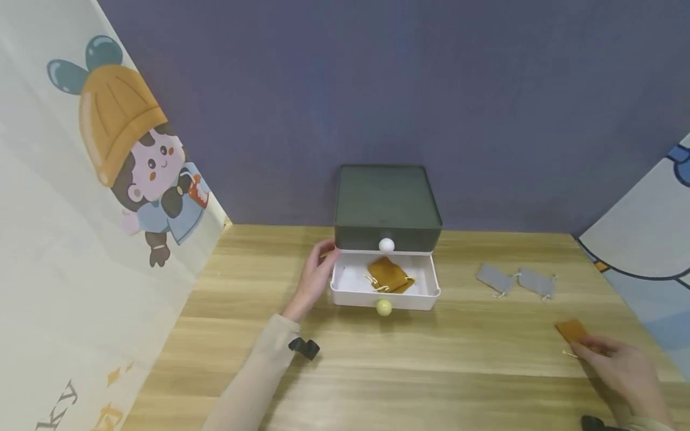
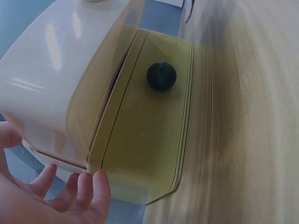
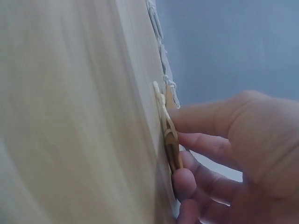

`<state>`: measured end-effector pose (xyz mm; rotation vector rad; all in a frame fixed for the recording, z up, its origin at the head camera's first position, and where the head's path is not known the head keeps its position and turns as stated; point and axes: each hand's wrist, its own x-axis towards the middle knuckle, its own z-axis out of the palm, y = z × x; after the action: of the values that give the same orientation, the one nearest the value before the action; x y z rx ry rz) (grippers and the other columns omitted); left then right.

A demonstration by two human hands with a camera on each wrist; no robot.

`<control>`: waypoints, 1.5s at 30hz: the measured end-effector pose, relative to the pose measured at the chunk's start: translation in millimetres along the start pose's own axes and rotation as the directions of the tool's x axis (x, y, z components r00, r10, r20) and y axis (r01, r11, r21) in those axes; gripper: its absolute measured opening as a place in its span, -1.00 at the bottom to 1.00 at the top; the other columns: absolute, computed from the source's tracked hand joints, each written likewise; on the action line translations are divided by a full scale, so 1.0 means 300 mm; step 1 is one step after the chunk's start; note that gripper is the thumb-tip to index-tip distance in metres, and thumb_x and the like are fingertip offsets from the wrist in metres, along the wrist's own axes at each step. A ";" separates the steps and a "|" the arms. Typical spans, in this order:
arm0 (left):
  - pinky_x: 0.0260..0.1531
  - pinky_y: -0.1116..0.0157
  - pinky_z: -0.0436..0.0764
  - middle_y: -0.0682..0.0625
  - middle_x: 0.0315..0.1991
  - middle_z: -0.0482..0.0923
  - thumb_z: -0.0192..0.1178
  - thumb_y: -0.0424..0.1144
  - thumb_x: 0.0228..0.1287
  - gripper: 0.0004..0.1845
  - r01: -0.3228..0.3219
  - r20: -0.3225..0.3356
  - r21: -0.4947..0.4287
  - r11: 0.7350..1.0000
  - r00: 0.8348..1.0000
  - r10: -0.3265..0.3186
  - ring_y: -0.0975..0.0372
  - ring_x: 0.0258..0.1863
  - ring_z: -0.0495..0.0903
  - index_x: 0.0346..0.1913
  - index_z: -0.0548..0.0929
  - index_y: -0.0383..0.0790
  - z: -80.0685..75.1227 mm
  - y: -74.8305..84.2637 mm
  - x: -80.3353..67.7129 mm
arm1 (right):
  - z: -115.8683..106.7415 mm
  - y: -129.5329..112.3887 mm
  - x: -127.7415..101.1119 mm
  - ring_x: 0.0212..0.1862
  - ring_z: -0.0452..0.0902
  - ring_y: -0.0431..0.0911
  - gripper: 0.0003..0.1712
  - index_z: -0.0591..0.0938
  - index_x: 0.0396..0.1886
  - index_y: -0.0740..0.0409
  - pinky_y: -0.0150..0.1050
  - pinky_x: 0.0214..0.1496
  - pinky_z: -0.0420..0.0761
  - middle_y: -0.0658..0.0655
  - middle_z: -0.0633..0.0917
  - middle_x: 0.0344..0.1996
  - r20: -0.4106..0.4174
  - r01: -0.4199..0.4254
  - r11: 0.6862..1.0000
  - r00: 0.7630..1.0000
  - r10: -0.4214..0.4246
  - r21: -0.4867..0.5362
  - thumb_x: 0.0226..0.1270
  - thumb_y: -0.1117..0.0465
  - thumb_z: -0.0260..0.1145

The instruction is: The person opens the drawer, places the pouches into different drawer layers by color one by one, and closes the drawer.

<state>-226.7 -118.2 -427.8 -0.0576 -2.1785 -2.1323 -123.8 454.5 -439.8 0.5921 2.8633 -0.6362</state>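
Touching the left side of a small drawer unit [image 1: 388, 194] with its fingertips, the left hand [image 1: 312, 278] keeps its grip spread, the thumb well apart from the fingers and nothing pinched between them; just beside it, a white drawer [image 1: 350, 297] with a yellow knob [image 1: 384, 307] stands pulled out, holding a loose heap of mustard drawstring pouches [image 1: 389, 272], their overlap hiding the count, while the drawer above with the white knob [image 1: 386, 245] sits closed, as does the yellow-green drawer [image 2: 140, 135] below; farther right, two grey drawstring pouches [image 1: 495, 278] [image 1: 537, 283] lie near each other on the table [image 1: 458, 359], both slanting; at the far right, the right hand [image 1: 625, 368] pinches a mustard pouch [image 1: 571, 330] between thumb and fingers, its long axis partly covered, and that pouch lies well apart from the white drawer, to its right and nearer the person, with the left hand much closer to the drawer
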 end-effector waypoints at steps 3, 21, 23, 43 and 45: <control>0.24 -0.07 0.68 -0.32 0.45 0.46 0.10 -0.19 0.64 -0.49 0.009 0.000 0.005 1.000 1.000 -0.009 -0.20 0.34 0.56 0.49 0.41 -0.35 -0.001 0.001 -0.007 | 0.005 -0.001 -0.006 0.15 0.50 0.58 -0.28 0.64 0.20 0.49 0.36 0.05 0.59 0.61 0.64 0.17 0.026 -0.003 1.000 1.000 0.003 -0.002 0.58 -0.17 0.26; 0.23 -0.06 0.69 -0.36 0.45 0.45 0.09 -0.19 0.64 -0.48 -0.011 0.008 -0.003 1.000 1.000 0.011 -0.22 0.33 0.56 0.48 0.40 -0.39 -0.002 0.012 -0.001 | 0.026 -0.021 -0.006 -0.01 0.61 0.52 -0.47 0.72 0.04 0.47 0.27 -0.12 0.64 0.64 0.68 0.06 -0.136 0.105 0.994 0.985 -0.108 -0.023 0.56 -0.01 0.30; 0.23 -0.06 0.69 -0.36 0.45 0.44 0.09 -0.18 0.64 -0.48 -0.012 0.011 -0.003 1.000 1.000 0.012 -0.22 0.33 0.56 0.49 0.40 -0.39 -0.003 0.011 0.001 | 0.028 -0.026 -0.007 -0.05 0.63 0.49 -0.47 0.71 0.05 0.48 0.24 -0.16 0.64 0.65 0.67 0.04 -0.153 0.106 0.994 0.982 -0.107 -0.016 0.56 0.01 0.31; 0.17 0.02 0.71 -0.35 0.45 0.46 0.10 -0.19 0.63 -0.49 0.010 -0.007 0.001 1.000 1.000 -0.010 -0.20 0.30 0.58 0.48 0.41 -0.38 0.002 0.007 0.001 | 0.033 -0.054 -0.006 -0.42 0.46 -0.50 -0.49 0.78 0.04 0.33 -0.46 -0.45 0.42 0.41 0.83 -0.08 -0.238 0.232 0.973 0.946 -0.220 0.020 0.51 -0.07 0.39; 0.17 0.01 0.71 -0.35 0.44 0.46 0.10 -0.19 0.63 -0.48 0.009 -0.006 0.004 1.000 1.000 -0.009 -0.20 0.31 0.58 0.48 0.42 -0.38 0.001 0.006 0.001 | 0.037 -0.058 -0.011 -0.43 0.38 -0.60 -0.51 0.78 0.04 0.32 -0.48 -0.45 0.42 0.39 0.83 -0.10 -0.244 0.247 0.969 0.942 -0.232 0.032 0.50 -0.05 0.40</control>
<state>-227.0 -117.8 -425.9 -0.0412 -2.1838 -2.1301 -127.3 434.0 -442.6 0.3496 3.1844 -0.7374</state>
